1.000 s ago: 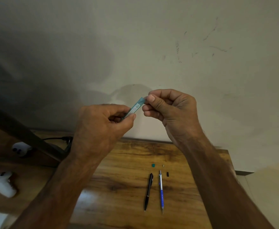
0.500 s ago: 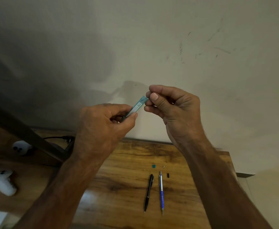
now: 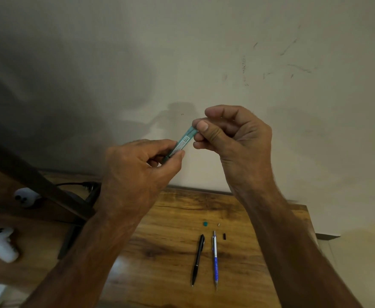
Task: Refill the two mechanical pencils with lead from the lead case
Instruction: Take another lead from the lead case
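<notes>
"What lay nearest?"

"A black pencil [image 3: 198,260] and a blue pencil [image 3: 215,261], side by side on the tabletop [image 3: 171,252], with a green cap [image 3: 205,223] just beyond."

"And the hands?"

"Raised above. The left hand [image 3: 135,172] pinched the lead case [image 3: 183,141] low in curled fingers; the right hand [image 3: 233,136] pinched its upper tip."

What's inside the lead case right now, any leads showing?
Nothing inside the lead case can be made out: its label and the left hand cover the body, and the right hand pinches its top end.
</notes>
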